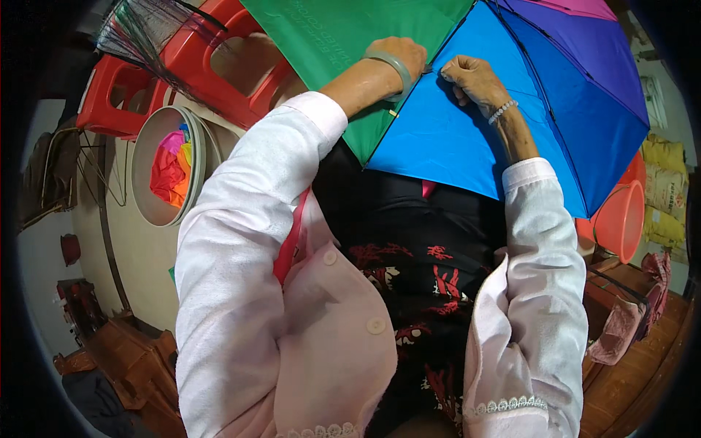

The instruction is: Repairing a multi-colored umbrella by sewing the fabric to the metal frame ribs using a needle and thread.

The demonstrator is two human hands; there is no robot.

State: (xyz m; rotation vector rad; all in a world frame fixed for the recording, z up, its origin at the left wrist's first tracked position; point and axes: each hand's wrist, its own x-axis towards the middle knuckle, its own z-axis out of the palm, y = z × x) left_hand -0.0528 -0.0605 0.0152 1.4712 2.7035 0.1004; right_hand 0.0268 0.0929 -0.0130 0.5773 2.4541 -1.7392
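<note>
An open umbrella canopy with green [328, 36], blue [511, 109] and purple panels lies across my lap. My left hand [400, 55], with a pale green bangle on the wrist, rests closed on the seam where the green and blue panels meet. My right hand [471, 77], wearing a beaded bracelet, pinches the blue fabric just to the right of the same seam. The two hands sit a few centimetres apart. Pale pink sleeves cover both of my forearms.
A round pale basin [150, 212] with bright folded fabric [171, 168] stands at the left. Red plastic stools [212, 66] and a bundle of thin metal ribs [142, 33] are behind it. An orange bucket [621, 219] and yellow sacks [664, 190] stand at the right.
</note>
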